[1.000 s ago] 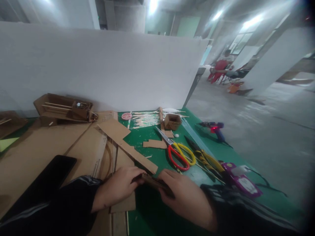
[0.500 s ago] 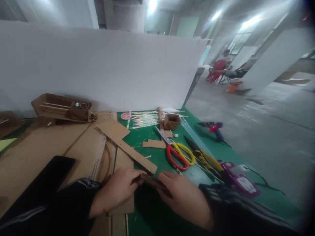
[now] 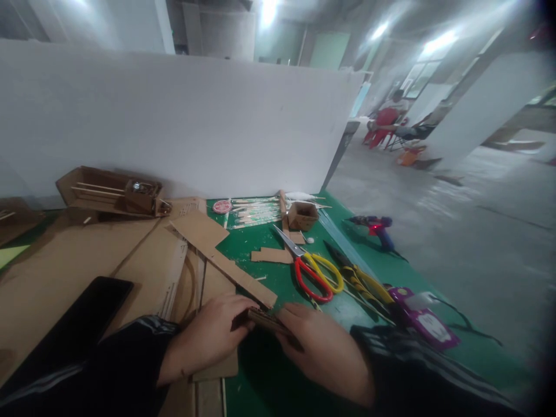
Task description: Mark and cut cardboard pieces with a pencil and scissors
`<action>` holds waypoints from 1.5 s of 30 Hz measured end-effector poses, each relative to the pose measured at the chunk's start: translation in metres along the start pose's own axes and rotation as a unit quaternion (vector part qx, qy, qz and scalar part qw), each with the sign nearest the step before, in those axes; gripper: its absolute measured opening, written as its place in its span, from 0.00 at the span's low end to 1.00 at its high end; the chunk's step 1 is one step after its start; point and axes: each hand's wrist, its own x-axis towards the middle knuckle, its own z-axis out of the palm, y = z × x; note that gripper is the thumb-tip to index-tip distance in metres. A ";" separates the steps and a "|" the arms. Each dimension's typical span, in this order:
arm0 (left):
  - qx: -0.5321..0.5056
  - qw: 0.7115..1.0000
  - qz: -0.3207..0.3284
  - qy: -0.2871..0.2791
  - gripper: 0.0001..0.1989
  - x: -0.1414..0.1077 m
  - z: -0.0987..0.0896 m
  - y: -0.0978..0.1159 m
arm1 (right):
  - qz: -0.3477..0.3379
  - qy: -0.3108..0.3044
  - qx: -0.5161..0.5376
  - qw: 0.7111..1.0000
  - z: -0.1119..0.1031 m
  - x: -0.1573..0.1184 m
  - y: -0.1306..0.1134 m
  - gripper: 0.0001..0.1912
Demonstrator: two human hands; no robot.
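Two bare hands meet low over a green worktop (image 3: 264,385), towards its near edge, holding a small, folded-looking cardboard piece (image 3: 266,320) between them. The piece's long axis runs left to right on a slant: its left end points towards the far edge, its right end dips back towards the near edge. The left hand (image 3: 212,329) pinches the left tip between thumb and fingers. The right hand (image 3: 319,350) is clamped over the right end, covering more of the length, so the piece sits nearer to it. Its underside is hidden. Just beyond, a loose cardboard strip (image 3: 244,278) slants from the far left towards the hands. Scissors (image 3: 301,252) lie past the right hand, handles angled towards the worktop's right edge.
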 end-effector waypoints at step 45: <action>-0.208 0.976 -0.036 -0.052 0.12 0.005 0.005 -0.008 | 0.002 -0.004 0.023 1.000 0.002 0.002 0.002 0.05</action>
